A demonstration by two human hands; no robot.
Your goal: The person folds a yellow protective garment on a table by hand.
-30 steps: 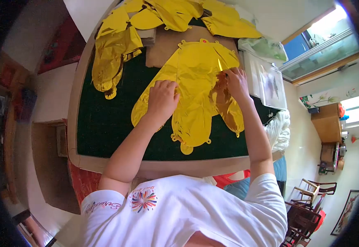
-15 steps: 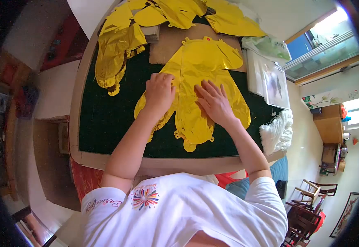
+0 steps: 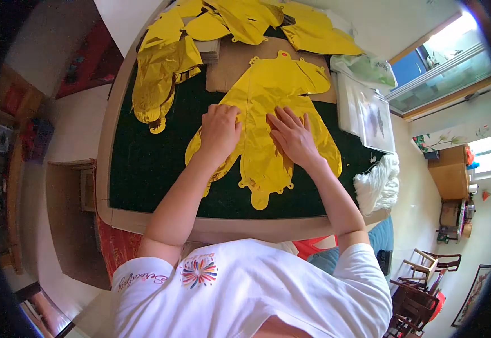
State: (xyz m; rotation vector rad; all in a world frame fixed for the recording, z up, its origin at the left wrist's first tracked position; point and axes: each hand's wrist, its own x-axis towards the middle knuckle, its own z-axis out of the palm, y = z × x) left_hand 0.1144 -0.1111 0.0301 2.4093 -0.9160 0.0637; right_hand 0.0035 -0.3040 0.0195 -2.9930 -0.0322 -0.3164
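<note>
A flat gold foil balloon with small tabs along its edges lies spread on the dark green table covering. My left hand is on its left part, with the fingers curled and closed on the foil; the fingertips are partly hidden. On the balloon's right middle, my right hand lies palm down with its fingers stretched out and spread. The balloon's rounded lower end with a tab points toward me.
More gold foil balloons lie at the table's left and far side. Cardboard is under the balloon's far end. On the right are clear plastic bags and a bundle of white string. Wooden chairs stand beyond.
Both hands stay at nearly the same places on the balloon. The whole view has shifted slightly, and the foil creases around the hands look a little different.
</note>
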